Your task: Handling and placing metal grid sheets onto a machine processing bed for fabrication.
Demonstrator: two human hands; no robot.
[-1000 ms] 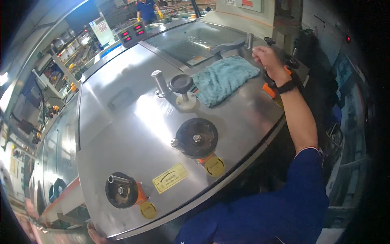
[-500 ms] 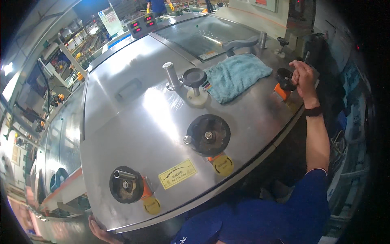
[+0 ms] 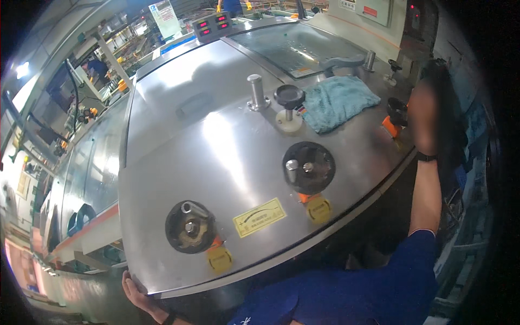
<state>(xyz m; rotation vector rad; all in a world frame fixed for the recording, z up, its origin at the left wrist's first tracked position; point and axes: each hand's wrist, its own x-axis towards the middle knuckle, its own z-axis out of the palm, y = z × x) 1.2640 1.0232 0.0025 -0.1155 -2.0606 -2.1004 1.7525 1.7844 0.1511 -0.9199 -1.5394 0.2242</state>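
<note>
My right hand point(image 3: 423, 116) is smeared by motion beside the black handwheel point(image 3: 398, 111) at the far right of a steel machine cover point(image 3: 179, 157). Its fingers cannot be made out, nor whether they touch the wheel. At the cover's near left corner rests my left hand point(image 3: 138, 292), fingers stretched along the outer edge and partly hidden. Two larger black handwheels with metal crank handles stand on the cover, one at the near left point(image 3: 189, 238) and one in the middle point(image 3: 317, 181). Orange and yellow parts sit beside them.
A light blue cloth point(image 3: 341, 103) lies next to a black knob point(image 3: 289, 96) and a steel post point(image 3: 257, 95). Behind are a glass window point(image 3: 287, 46) with a grey handle point(image 3: 346, 62) and a red digital display point(image 3: 212, 27). Another person point(image 3: 233, 6) is at the far back.
The view has shifted, so the cover appears farther right. My right hand has gone from curled fingers by the far wheel to a blur. Crank handles on the nearer wheels sit at different angles.
</note>
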